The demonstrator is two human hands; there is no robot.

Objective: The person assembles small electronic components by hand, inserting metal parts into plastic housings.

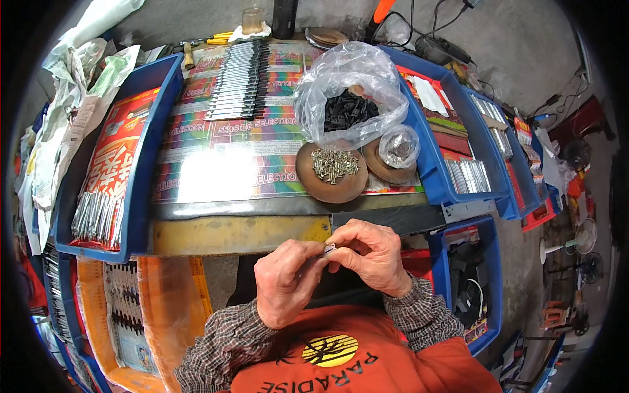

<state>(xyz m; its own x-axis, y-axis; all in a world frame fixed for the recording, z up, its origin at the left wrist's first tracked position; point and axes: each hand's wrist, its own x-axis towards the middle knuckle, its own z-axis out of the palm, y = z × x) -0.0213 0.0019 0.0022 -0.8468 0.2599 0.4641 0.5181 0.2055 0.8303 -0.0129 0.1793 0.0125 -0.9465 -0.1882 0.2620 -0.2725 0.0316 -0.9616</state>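
In front of the bench edge, my left hand [285, 278] and my right hand [372, 255] meet, each closed in a pinch on a small silvery metal piece [330, 248]. Fingers cover most of it, so its full shape is hidden. Just beyond my hands, a round brown dish [311, 187] bears a heap of small brass-coloured screws or rivets [335, 165]. Behind that, a clear plastic bag [314, 85] holds many small black parts [350, 111]. A row of slim metal strips with black ends [239, 78] lies farther back on the bench.
A blue bin [171, 98] with metal rods [98, 215] stands at the left. Blue bins [429, 173] with metal strips [468, 175] are at the right, and a lower blue bin [493, 288] holds black items. An orange-lined container [164, 308] sits below the bench.
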